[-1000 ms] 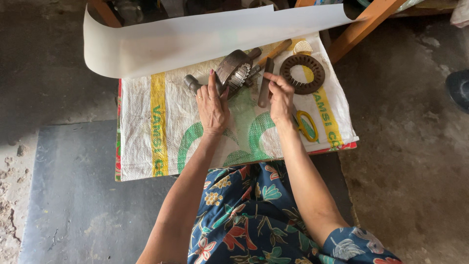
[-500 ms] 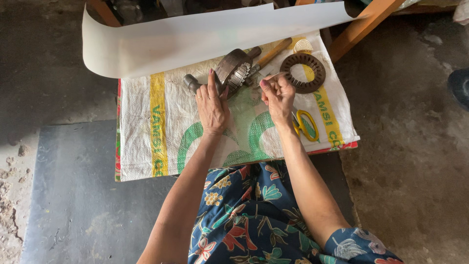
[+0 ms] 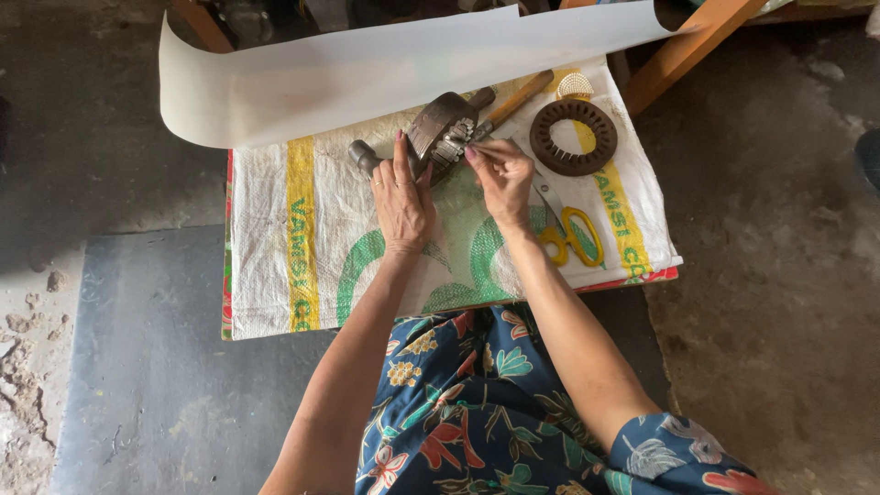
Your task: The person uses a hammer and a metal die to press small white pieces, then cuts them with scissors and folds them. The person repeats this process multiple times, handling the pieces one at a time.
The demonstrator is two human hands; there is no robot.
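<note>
On the far left lies a grey slab (image 3: 156,367) on the rough floor, and just beside it starts the low bench, covered by a white woven sack (image 3: 266,238) with yellow stripes and green rings. Above the sack a long white sheet (image 3: 367,78) curls across the back edge.

Next comes the left hand (image 3: 401,197), laid flat and open on the sack, its fingers stretched out and touching the lower side of a rusty round metal part (image 3: 438,128) with a short shaft (image 3: 364,156) sticking out to the left. That part rests on the sack directly ahead of the left fingertips and just left of the right hand.

Right hand (image 3: 502,174) has its thumb and forefinger pinched together near the part's toothed face; what, if anything, sits between them is too small to tell. A wooden handle (image 3: 518,96) slants away behind the part.

Further right lies a dark toothed ring (image 3: 574,137), flat on the sack and apart from both hands. Below it, yellow-handled scissors (image 3: 573,236) lie near the right wrist.
</note>
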